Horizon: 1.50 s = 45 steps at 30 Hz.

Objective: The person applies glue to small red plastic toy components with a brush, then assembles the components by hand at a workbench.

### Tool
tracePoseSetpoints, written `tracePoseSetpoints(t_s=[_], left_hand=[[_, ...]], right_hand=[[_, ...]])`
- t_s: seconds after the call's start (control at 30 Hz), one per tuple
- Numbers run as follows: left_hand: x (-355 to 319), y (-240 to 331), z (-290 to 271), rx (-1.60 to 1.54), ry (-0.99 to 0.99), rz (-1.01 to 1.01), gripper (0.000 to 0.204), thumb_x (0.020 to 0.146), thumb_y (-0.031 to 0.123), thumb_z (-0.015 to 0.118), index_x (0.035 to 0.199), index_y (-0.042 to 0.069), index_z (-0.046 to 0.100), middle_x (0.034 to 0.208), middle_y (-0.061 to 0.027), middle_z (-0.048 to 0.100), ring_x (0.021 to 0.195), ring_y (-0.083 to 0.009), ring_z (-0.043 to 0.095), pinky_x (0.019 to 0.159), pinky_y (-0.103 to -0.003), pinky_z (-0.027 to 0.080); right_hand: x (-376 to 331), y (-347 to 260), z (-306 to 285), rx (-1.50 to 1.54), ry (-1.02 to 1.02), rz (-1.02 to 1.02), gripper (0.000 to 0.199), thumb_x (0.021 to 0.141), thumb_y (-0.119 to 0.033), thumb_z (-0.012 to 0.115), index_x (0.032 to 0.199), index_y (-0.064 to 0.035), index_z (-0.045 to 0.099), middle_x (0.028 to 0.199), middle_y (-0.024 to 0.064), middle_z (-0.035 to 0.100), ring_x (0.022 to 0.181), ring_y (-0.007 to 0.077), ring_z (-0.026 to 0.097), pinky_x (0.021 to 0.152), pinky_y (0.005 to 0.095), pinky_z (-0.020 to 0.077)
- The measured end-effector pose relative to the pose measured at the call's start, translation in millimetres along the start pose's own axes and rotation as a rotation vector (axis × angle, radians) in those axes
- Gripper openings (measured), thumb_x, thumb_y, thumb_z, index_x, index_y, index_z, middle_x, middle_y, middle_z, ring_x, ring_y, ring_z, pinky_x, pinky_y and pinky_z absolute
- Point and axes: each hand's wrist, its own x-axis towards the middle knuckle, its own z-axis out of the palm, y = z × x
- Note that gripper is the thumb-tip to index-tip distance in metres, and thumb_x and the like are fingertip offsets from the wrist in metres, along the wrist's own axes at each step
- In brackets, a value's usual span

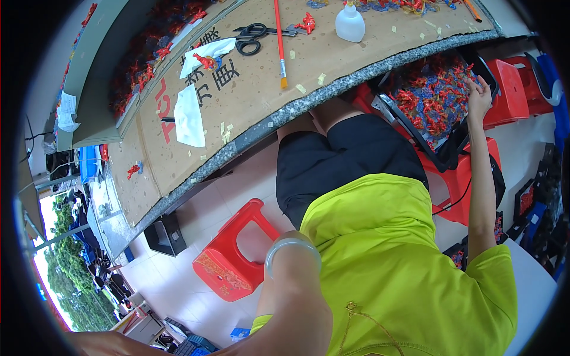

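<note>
Red and blue plastic pieces (430, 95), small and tangled, fill a black tray (442, 155) that rests on a red stool (460, 184) at the person's right side, below the edge of the workbench (309, 101). The right hand (478, 95) reaches down into the far side of the tray, fingers loosely curled on the heap; whether anything is pinched between them cannot be told. This looks like the picking stage, gathering pieces from the tray. A next move would call for a firm grasp on a few pieces and a lift up to the cardboard sheet (249, 77) covering the bench. The left hand is mostly out of sight: only the forearm with a pale bangle (291, 248) shows, bent down toward a second red stool (234, 261), and its grip cannot be judged. On the cardboard lie black scissors (252, 37), a brush (279, 41) with a red handle, a white glue bottle (350, 22) and white cloths (190, 115).
</note>
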Motion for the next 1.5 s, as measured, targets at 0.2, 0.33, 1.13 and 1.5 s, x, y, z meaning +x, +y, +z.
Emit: tracePoseSetpoints(t_s=[0.2,0.33,1.13,1.5], left_hand=[[4.2,0.0,-5.6,-0.003,0.011,0.008,0.085,0.077,0.025,0.055,0.144,0.007,0.005,0.147,-0.0275,-0.002,0.134,-0.0391,0.011,0.094,-0.045,0.033],[3.8,5.6,-5.6,-0.001,0.022,0.021,0.085,0.078,0.026,0.056,0.144,0.007,0.006,0.147,-0.0280,-0.002,0.134,-0.0394,0.011,0.095,-0.046,0.031],[23.8,15.5,-95.4,0.403,0.415,-0.022,0.077,0.080,0.054,0.059,0.131,0.006,0.027,0.139,-0.0213,0.024,0.135,-0.0400,0.017,0.095,-0.080,0.015],[23.9,11.1,-104.7,0.398,0.393,-0.004,0.071,0.086,0.061,0.046,0.134,0.012,0.030,0.140,-0.0094,0.033,0.134,-0.0316,0.024,0.090,-0.081,0.022]], right_hand=[[0.2,1.7,1.2,0.055,-0.013,0.022,0.045,0.087,-0.019,0.062,0.123,0.0037,0.047,0.092,0.0108,0.070,0.097,0.0132,0.063,0.093,0.0253,0.0401],[2.5,9.3,3.6,0.009,-0.007,0.017,0.043,0.087,-0.017,0.062,0.122,0.0042,0.048,0.092,0.0109,0.070,0.096,0.0136,0.064,0.092,0.0245,0.0411],[-7.5,4.8,5.4,0.082,-0.035,0.007,0.042,0.088,-0.014,0.061,0.122,0.0046,0.047,0.090,0.0105,0.070,0.094,0.0146,0.064,0.088,0.0241,0.0441],[-19.5,-44.6,-4.9,0.276,-0.048,-0.038,0.037,0.089,-0.004,0.057,0.123,0.0054,0.045,0.094,0.0128,0.066,0.097,0.0181,0.064,0.091,0.0284,0.0486]])
